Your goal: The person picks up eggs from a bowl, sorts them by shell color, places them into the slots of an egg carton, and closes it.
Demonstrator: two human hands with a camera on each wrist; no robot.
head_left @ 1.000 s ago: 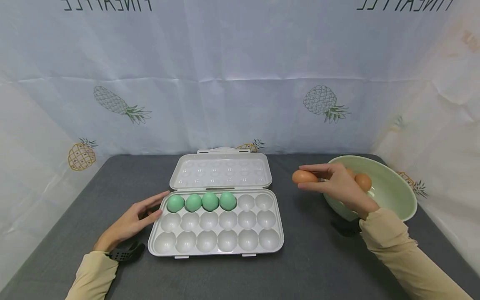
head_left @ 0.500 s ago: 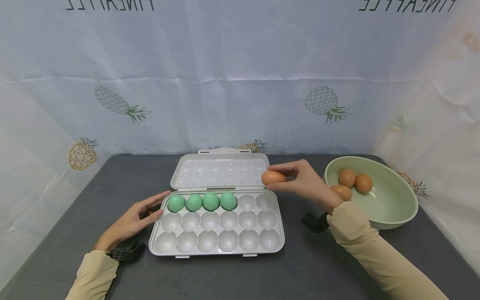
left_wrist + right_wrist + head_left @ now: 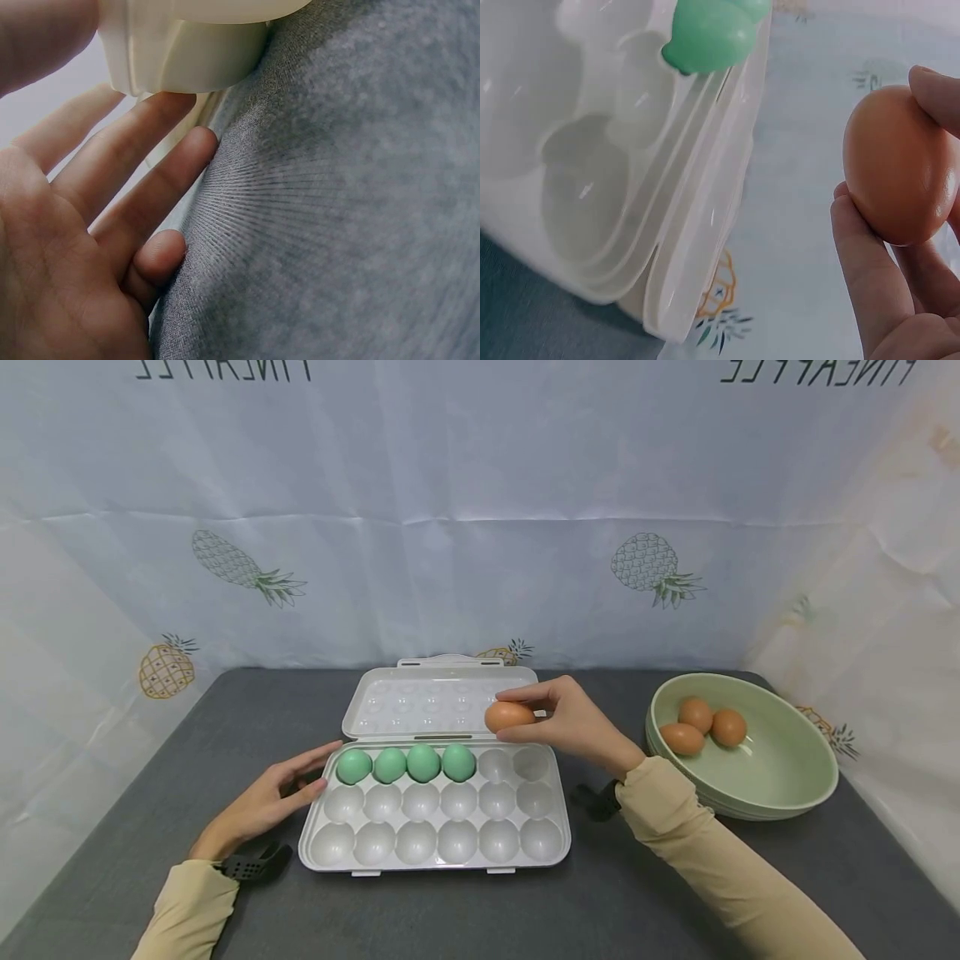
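two free cups under r hand point(image 3: 573, 727) pinching brown egg point(image 3: 509, 717); l hand point(image 3: 258, 806) flat at tray edge point(image 3: 309, 827).

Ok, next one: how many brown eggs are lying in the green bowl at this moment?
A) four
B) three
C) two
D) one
B: the head view shows three brown eggs lying in the green bowl, while a fourth brown egg is pinched in the right hand above the egg tray.
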